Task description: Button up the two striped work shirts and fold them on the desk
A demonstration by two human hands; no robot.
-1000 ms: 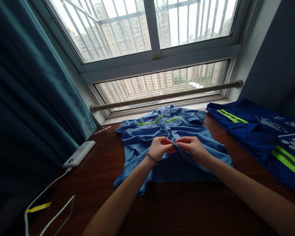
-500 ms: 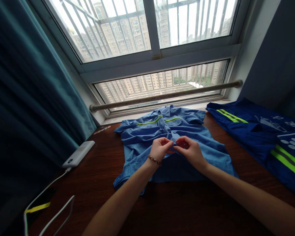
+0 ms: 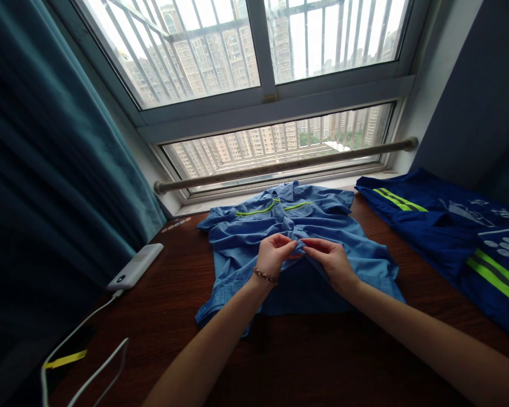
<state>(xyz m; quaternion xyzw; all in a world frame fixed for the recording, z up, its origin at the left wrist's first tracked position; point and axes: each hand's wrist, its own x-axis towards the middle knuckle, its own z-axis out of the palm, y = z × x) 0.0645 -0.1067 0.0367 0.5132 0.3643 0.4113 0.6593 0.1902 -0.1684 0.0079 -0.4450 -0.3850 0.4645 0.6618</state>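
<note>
A light blue short-sleeved shirt (image 3: 233,260) with thin yellow-green chest stripes lies front up on the brown wooden table (image 3: 169,316), its collar toward the window. My left hand (image 3: 275,254), with a beaded bracelet at the wrist, pinches the shirt's front edge between thumb and fingers. Close beside it, my right hand (image 3: 328,257) pinches the same front edge from the other side. The cloth between my fingertips is lifted and bunched. Any button or buttonhole there is too small and covered to make out.
Dark blue clothing (image 3: 432,237) with yellow-green bands lies at the right. A white power bank (image 3: 136,265) with a white cable (image 3: 82,325) is at the left, near the teal curtain (image 3: 89,141). Behind the table, a metal rail (image 3: 288,165) crosses the window.
My right fingers have straightened and come closer together on the cloth. My left hand has shifted very slightly left. The shirt's right side has moved a little.
</note>
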